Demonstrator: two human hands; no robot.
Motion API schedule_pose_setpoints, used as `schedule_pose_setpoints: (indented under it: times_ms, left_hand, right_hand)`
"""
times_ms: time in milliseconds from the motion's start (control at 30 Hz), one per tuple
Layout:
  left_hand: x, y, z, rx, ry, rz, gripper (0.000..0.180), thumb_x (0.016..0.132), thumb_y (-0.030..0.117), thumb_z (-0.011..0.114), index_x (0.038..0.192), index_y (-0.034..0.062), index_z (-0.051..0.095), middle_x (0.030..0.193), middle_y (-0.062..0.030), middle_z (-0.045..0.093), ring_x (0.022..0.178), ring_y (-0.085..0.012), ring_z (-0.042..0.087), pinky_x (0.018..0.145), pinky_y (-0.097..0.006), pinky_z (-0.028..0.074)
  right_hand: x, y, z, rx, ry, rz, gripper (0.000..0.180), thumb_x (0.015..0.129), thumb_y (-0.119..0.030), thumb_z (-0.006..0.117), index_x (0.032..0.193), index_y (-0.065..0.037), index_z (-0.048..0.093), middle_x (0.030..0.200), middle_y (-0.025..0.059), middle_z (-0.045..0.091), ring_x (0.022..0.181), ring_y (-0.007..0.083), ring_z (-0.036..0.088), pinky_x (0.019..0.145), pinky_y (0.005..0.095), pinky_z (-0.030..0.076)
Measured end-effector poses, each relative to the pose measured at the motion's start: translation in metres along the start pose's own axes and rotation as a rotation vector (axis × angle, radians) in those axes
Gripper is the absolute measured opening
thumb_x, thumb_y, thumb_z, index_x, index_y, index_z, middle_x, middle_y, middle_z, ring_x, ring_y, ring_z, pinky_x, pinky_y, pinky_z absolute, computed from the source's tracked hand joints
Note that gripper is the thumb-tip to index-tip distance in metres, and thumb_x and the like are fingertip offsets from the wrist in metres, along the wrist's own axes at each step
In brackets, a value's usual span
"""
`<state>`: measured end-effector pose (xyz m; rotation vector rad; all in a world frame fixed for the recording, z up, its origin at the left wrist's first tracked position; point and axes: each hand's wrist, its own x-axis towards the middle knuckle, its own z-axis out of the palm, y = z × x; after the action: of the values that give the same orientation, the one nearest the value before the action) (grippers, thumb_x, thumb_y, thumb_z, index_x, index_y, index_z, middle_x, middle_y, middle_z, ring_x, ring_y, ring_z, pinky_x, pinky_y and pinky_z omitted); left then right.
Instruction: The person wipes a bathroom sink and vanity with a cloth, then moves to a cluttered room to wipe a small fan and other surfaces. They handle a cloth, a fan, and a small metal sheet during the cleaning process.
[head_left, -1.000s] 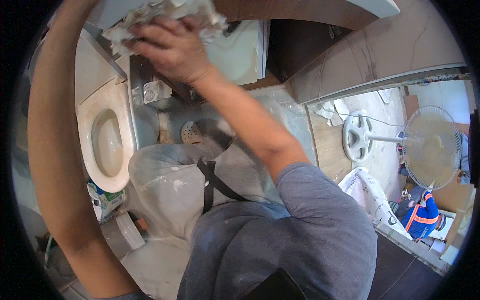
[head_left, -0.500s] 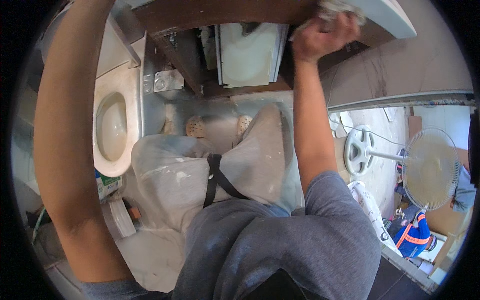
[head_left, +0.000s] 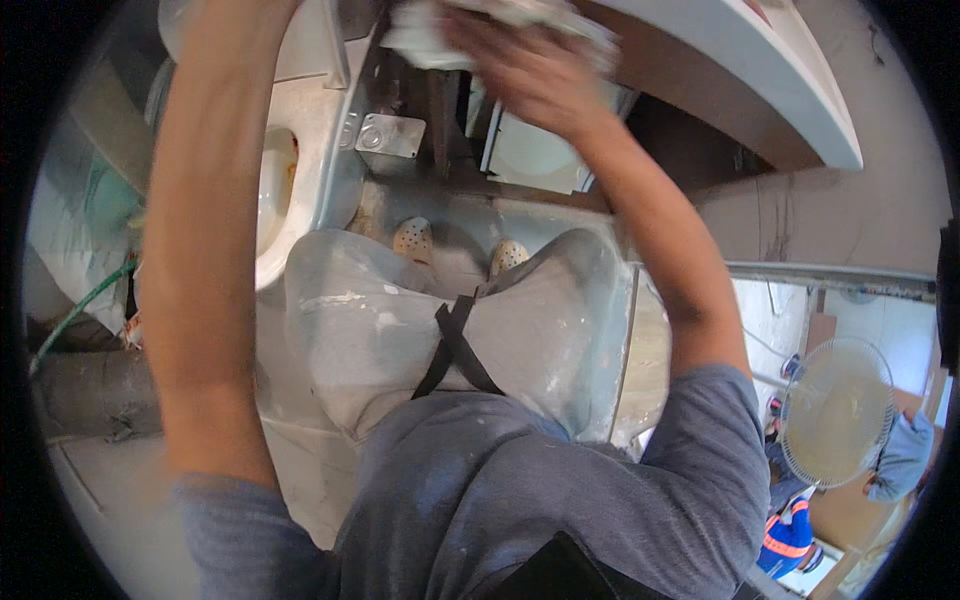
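Observation:
My right hand (head_left: pixel 535 75) reaches to the top of the view and holds a crumpled white cloth (head_left: pixel 425 35). Its fingers are bent over the cloth and blurred by motion. Hand and cloth are at the brown front (head_left: pixel 690 60) of a vanity cabinet, below its white curved top (head_left: pixel 800 70). My left forearm (head_left: pixel 205 250) rises along the left side, while the left hand lies beyond the upper edge, so what it touches is hidden.
A white toilet (head_left: pixel 305 200) stands left of my knees, partly behind my forearm. Within the open cabinet is a white panel (head_left: pixel 530 150). A green hose (head_left: pixel 85 310) runs at the far left. Through a doorway at right are a fan (head_left: pixel 838 410) and people, one in blue and orange (head_left: pixel 788 540).
My right hand has swept left along the cabinet with the cloth. My view has shifted, and my left forearm now sits farther right, covering more of the toilet.

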<state>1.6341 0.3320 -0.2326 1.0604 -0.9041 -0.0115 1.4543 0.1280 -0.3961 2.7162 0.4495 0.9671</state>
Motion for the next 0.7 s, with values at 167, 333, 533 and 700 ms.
schedule_pose_setpoints:
  times_ms: [167,333,533,700]
  left_hand:
    - [-0.191,-0.054,-0.061,0.121,0.468,-0.440,0.032,0.101,0.033,0.060,0.099,0.0020,0.068,0.074,0.0025,0.055,0.066,-0.0056,0.045,0.061,-0.021,0.034]
    - [-0.289,-0.122,-0.073,0.070,0.623,-0.785,0.033,0.101,0.036,0.058,0.101,0.0048,0.071,0.070,0.0054,0.050,0.062,-0.0048,0.039,0.058,-0.021,0.031]
    - [-0.289,-0.141,-0.082,-0.009,0.594,-0.919,0.032,0.101,0.036,0.059,0.101,0.0065,0.072,0.069,0.0059,0.050,0.061,-0.0042,0.038,0.058,-0.021,0.030]
    - [-0.287,-0.139,-0.077,-0.040,0.592,-0.947,0.031,0.100,0.036,0.060,0.100,0.0072,0.072,0.068,0.0063,0.050,0.062,-0.0040,0.039,0.059,-0.022,0.030]
  right_hand:
    - [-0.092,0.042,-0.068,-0.408,-0.371,0.181,0.069,0.088,-0.027,0.062,0.152,-0.039,0.038,0.158,-0.0086,0.039,0.123,0.0178,0.057,0.086,0.0382,0.057]
    - [0.006,-0.004,-0.048,-0.437,-0.333,-0.093,0.060,0.091,-0.024,0.051,0.149,-0.037,0.046,0.157,-0.0111,0.041,0.133,0.0172,0.047,0.111,0.0425,0.031]
    - [0.030,-0.015,-0.033,-0.277,-0.391,-0.136,0.073,0.089,-0.016,0.049,0.156,-0.036,0.029,0.160,-0.0113,0.034,0.121,0.0204,0.059,0.107,0.0514,0.047]
    - [-0.067,0.048,-0.070,-0.357,-0.452,-0.123,0.048,0.084,-0.017,0.057,0.131,-0.025,0.064,0.148,-0.0044,0.053,0.124,0.0213,0.059,0.104,0.0502,0.044]
